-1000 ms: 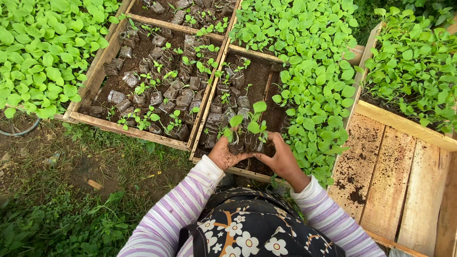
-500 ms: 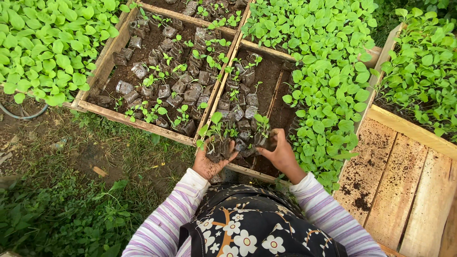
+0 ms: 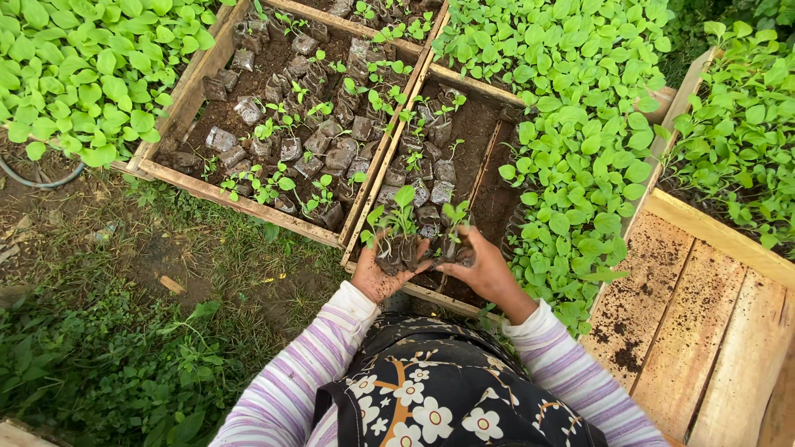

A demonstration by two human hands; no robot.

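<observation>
My left hand and my right hand together cup a bunch of small seedlings in dark soil bags, lifted just above the near end of a wooden seedbed frame. Both palms are soiled. Green leaves stick up between my fingers. More bagged seedlings stand in the bed beyond my hands. My striped sleeves and a dark flowered garment fill the bottom of the view.
A second wooden bed with scattered bagged seedlings lies to the left. Dense green seedlings fill the bed on the right. A bare wooden tray sits at lower right. Grass and soil ground lie at left, with a hose.
The view shifted slightly. My hands moved a little left and closed tighter around the seedling bunch, lifting it off the bed's near end.
</observation>
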